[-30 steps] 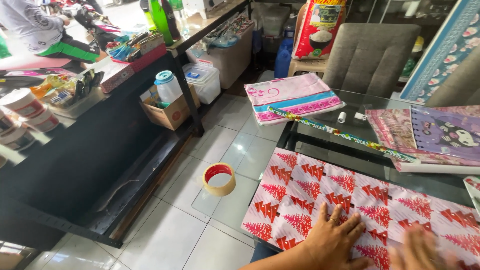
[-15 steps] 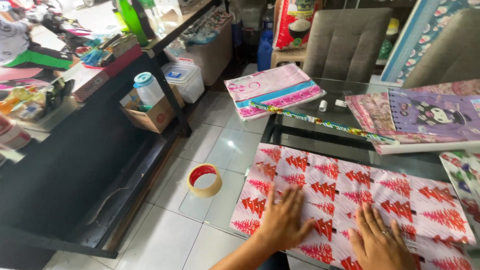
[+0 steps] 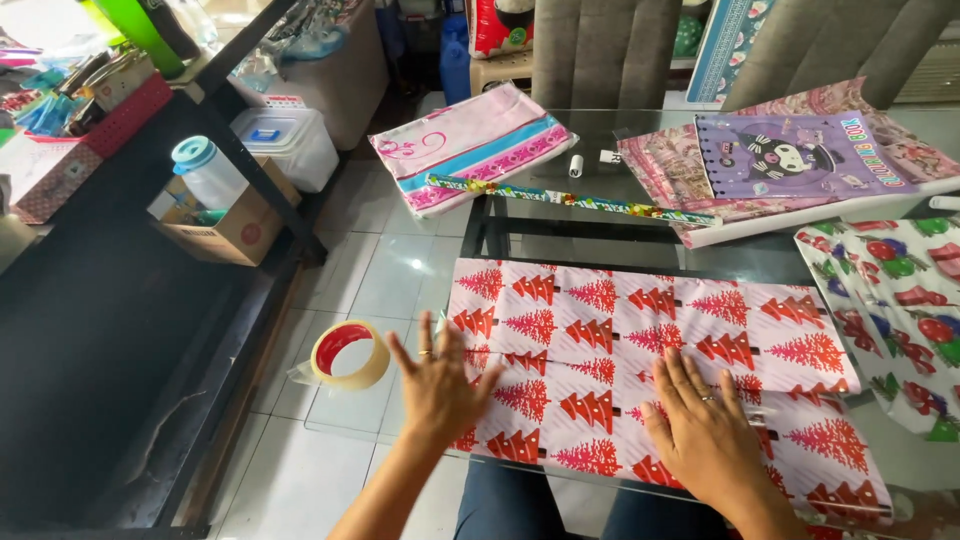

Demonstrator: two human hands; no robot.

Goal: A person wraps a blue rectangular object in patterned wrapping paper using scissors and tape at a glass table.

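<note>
A glass counter (image 3: 520,250) over white floor tiles is seen. Wrapping paper (image 3: 640,350) with red trees is pressed under the flat, spread left hand (image 3: 440,385) and right hand (image 3: 705,435); nothing is gripped.

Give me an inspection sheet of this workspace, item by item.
Surface: glass table, see-through to the tiled floor.
Job's things: tree-print wrapping paper lying flat; tape roll beside its left edge.
Clutter: rolled gift wrap, pink striped sheet, purple notebook, ornament-print sheet.
Hands: left hand spread at the paper's left edge; right hand flat on the paper.
Cables: nothing seen.
Surroundings: grey chairs, black shelf, cardboard box, plastic tub.
</note>
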